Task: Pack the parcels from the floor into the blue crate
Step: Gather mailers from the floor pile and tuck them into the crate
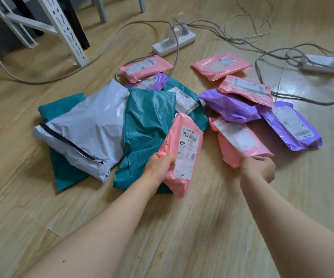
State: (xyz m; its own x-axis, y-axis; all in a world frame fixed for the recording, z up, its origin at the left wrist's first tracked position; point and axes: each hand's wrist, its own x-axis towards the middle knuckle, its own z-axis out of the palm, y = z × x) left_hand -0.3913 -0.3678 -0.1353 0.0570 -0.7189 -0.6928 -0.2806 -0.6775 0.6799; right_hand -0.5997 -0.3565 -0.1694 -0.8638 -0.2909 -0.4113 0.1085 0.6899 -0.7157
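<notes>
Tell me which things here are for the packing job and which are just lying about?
For the job: lifted pink parcel in the left hand; floor pink parcel gripped by the right hand; other pink parcels; purple parcels; teal parcels; grey parcel. The blue crate is not in view.
Just lying about: white power strip; cables; white metal frame.

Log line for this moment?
left hand: holds labelled pink plastic parcel | right hand: grips second pink plastic parcel | blue crate: unseen
</notes>
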